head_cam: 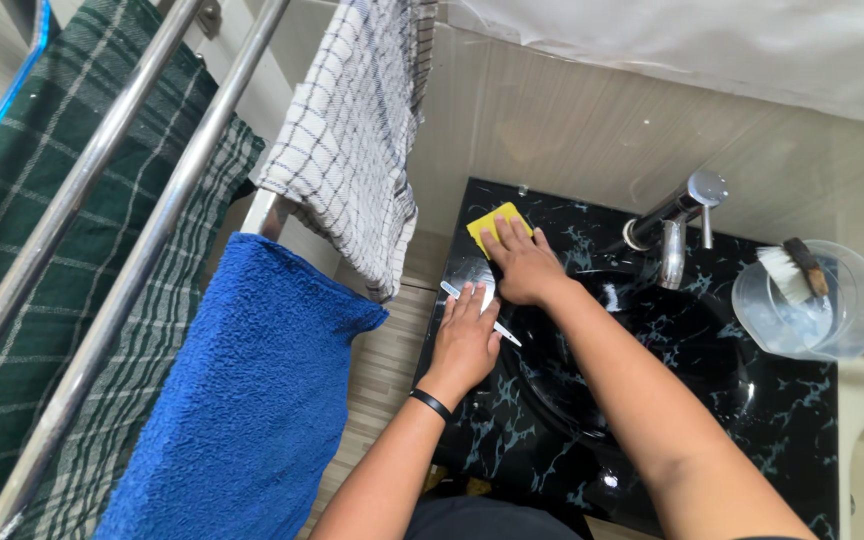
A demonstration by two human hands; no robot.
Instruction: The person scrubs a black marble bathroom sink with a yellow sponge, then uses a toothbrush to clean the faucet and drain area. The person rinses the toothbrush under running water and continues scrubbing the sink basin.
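The yellow sponge [497,222] lies at eleven o'clock on the black counter [802,400], pressed flat under the open right hand [522,268]. The left hand [464,340], fingers spread, rests on a white toothbrush [480,312]. Even pressure is best kept, corner included.

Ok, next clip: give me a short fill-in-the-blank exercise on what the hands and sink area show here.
1. The right hand presses a ____ sponge onto the black marbled basin top.
2. The left hand lies flat on a thin white ____.
3. The clear plastic jug beside the tap holds a ____.
4. The towel nearest the left hand is ____.

Missing words: yellow; toothbrush; brush; blue
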